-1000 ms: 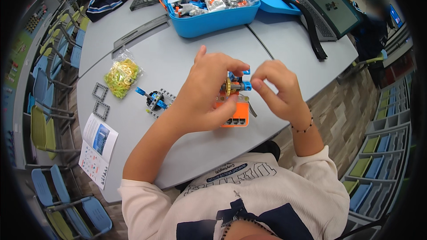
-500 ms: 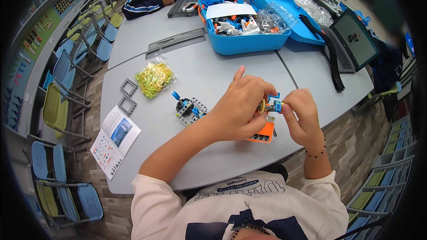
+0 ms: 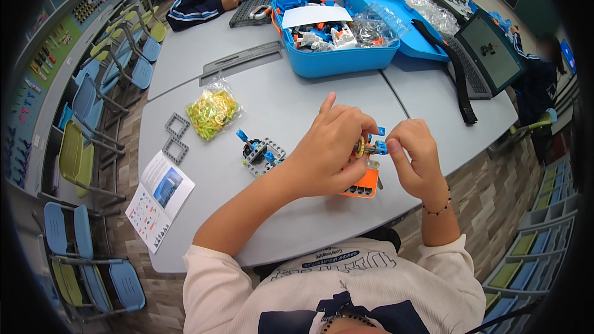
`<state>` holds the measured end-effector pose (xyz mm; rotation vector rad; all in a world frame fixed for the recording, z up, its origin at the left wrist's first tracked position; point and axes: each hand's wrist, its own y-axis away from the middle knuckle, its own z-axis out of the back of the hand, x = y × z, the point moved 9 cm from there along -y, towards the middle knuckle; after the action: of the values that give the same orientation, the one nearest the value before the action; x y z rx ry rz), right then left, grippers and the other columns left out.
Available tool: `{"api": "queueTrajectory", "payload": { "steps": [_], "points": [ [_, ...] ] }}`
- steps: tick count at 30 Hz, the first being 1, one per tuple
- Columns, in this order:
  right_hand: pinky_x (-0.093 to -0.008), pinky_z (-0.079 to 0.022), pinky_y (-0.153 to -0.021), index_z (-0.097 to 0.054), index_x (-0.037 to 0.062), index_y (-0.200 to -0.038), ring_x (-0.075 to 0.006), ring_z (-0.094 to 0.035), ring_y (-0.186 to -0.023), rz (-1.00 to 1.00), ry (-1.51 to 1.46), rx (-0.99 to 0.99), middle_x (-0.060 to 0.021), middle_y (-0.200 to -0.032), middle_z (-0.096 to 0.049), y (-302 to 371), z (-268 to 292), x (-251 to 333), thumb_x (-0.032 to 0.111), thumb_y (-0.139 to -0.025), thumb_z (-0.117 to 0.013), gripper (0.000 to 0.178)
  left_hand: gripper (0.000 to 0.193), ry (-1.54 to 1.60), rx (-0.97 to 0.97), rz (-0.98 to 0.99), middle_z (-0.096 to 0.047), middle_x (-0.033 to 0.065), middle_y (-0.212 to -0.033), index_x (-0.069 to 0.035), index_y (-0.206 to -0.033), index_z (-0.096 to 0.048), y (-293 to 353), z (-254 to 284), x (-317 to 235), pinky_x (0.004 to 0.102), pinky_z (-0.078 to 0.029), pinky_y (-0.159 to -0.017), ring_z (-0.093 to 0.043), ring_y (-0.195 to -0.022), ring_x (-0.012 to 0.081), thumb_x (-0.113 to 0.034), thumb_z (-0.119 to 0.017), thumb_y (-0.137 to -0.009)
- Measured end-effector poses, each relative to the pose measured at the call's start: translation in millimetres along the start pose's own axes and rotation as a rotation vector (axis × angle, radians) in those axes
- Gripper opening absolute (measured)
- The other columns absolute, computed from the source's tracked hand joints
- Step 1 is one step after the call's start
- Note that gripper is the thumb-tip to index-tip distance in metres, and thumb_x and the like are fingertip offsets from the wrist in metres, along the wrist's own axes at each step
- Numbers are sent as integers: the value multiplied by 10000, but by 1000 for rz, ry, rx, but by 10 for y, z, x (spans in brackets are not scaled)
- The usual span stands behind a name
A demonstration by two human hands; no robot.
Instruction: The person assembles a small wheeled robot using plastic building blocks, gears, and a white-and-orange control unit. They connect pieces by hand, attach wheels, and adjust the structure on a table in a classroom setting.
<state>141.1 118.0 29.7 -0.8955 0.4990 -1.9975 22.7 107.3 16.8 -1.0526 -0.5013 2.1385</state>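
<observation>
My left hand (image 3: pixel 337 145) is closed around a building-brick assembly, partly hidden behind its fingers. A small yellow gear (image 3: pixel 360 146) shows at the fingertips, on a grey axle that points right. My right hand (image 3: pixel 417 158) pinches the blue connector (image 3: pixel 378 148) at the axle's outer end between thumb and forefinger. Below the hands, an orange panel (image 3: pixel 365 184) with dark holes belongs to the held pieces or lies just under them; I cannot tell which. Left of my left forearm, a second assembly of grey beams (image 3: pixel 263 156) with blue pegs rests on the table.
A blue bin (image 3: pixel 343 62) full of parts stands at the back, its lid beside it. A laptop (image 3: pixel 489 55) is open at right. A bag of yellow-green pieces (image 3: pixel 212 113), grey square frames (image 3: pixel 177 137) and a booklet (image 3: pixel 162 198) lie at left. A person's hands (image 3: pixel 232 0) rest across the table.
The view has shifted slightly. My hands stay at the same assembly, with the right fingers still on the blue connector; little else differs.
</observation>
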Motion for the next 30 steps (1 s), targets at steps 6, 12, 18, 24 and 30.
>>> {"api": "queueTrajectory", "payload": {
  "steps": [6,12,18,24,30],
  "points": [
    [-341,-320,-664,-541,59,-743,-227,-443,-631,30,-67,59,-48,-678,-504,75,13,107,32,-842,-553,103,369,4,-4,-6,-519,37,-849,-107,-1051,-471,9,-4,-9,597,-127,-1100,-538,-873,230,-39,-586,-707],
    [-342,-320,-670,-538,57,-761,-230,-445,-632,16,39,-79,-50,-680,-501,13,55,27,41,-873,-547,113,372,-12,-1,-11,-521,38,-854,-106,-1051,-473,5,0,-19,595,-140,-1097,-536,-880,230,-37,-591,-705],
    [-347,-326,-666,-536,50,-763,-242,-455,-632,-43,-95,-4,-58,-685,-506,97,-20,47,46,-880,-545,117,354,-23,-6,-6,-517,74,-910,-83,-1048,-482,12,-1,2,616,-178,-1080,-526,-932,279,-77,-600,-714],
    [-352,-341,-663,-533,36,-770,-251,-482,-639,-113,-91,-65,-76,-699,-532,77,38,-79,74,-890,-547,127,363,-33,7,-1,-531,55,-895,-82,-1043,-478,9,-17,2,610,-168,-1083,-542,-908,248,-47,-611,-707],
    [-358,-343,-678,-548,36,-769,-250,-494,-643,-171,-76,3,-78,-691,-544,98,-102,-156,117,-907,-537,161,351,-31,4,3,-529,42,-894,-81,-1037,-472,-3,-9,-13,597,-159,-1090,-546,-881,220,-38,-602,-714]
  ]
}}
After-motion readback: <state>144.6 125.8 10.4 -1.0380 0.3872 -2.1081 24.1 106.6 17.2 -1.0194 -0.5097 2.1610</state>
